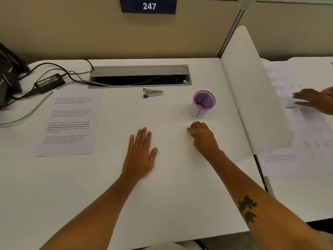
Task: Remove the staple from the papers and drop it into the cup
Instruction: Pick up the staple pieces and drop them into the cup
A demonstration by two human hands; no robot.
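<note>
left hand (140,156) flat and spread on the bench (171,195), right hand (203,138) loosely curled, empty, beside the cup (203,104); papers (70,121) far left, staple remover (152,92) untouched; could tear paper if yanked barehanded.

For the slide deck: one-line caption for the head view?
Bare hands, left and right, rest on white desk; metal staple remover, purple mesh cup, printed papers untouched.

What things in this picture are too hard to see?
- Staple in the papers: too small, head view.
- Papers' text: blurred.
- Cup bottom: hidden by its own wall.
- Right hand fingertips: curled under, grip unclear.
- Black device: cut off by left edge.
</note>
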